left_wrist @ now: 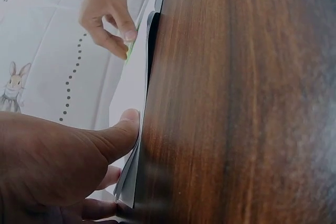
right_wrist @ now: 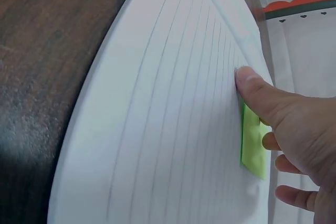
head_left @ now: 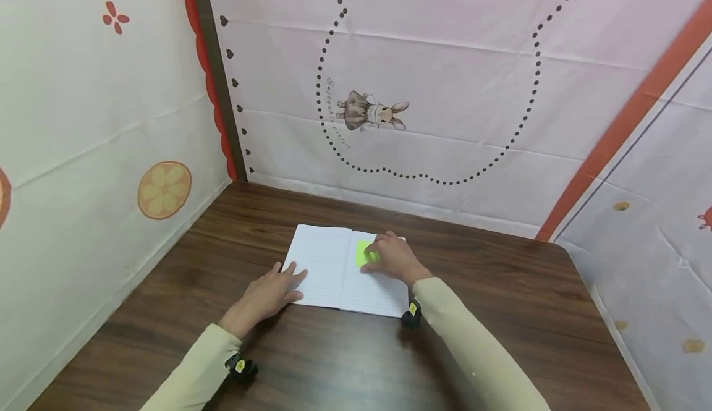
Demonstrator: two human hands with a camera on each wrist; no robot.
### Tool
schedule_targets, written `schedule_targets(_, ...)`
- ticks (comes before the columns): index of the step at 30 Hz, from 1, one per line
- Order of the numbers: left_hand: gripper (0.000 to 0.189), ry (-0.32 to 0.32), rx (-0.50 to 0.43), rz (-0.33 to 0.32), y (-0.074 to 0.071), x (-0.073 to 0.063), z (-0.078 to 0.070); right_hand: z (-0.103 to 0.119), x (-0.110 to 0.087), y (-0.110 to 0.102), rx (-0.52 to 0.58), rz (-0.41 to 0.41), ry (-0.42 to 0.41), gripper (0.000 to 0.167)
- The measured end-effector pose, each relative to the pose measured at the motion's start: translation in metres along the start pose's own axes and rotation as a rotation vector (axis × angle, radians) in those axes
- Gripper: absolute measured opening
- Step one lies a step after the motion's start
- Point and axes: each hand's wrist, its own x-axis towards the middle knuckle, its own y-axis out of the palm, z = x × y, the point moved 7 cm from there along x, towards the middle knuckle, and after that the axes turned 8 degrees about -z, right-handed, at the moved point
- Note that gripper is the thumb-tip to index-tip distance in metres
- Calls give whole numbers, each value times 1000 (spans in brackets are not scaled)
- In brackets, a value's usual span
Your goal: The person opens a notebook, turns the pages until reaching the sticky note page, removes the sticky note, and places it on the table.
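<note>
An open notebook [head_left: 319, 262] with lined white pages lies on the table. On the upper part of its right page is a bright green sticky note [right_wrist: 253, 142]. My right hand [head_left: 394, 258] is over this note, fingertips on it and the thumb [right_wrist: 254, 85] reaching to the page at its edge. The hand covers part of the note in the head view. With fingers spread, my left hand [head_left: 272, 290] rests on the lower left edge of the left page. Its thumb [left_wrist: 123, 135] lies along the page edge, where the sheets fan slightly apart.
The dark wood-grain table [head_left: 334, 361] extends around the notebook. Behind it hangs a pale printed cloth [head_left: 445, 102] with a rabbit figure, and similar cloth walls [head_left: 100, 127] stand at both sides. Each sleeve has a small black device [head_left: 410, 317] at the wrist.
</note>
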Motion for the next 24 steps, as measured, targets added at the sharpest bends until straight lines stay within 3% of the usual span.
schedule_targets(7,52,11,-1,-15,1,-1,0,-1,0,3,-33,-9,-26,43)
schedule_targets(17,52,5,-13,-16,1,-1,1,21,-4,-3,-241,-135,-236,21)
schedule_targets(24,52,13,-18,-23,0,-1,0,19,-10,-2,-277,-185,-213,19)
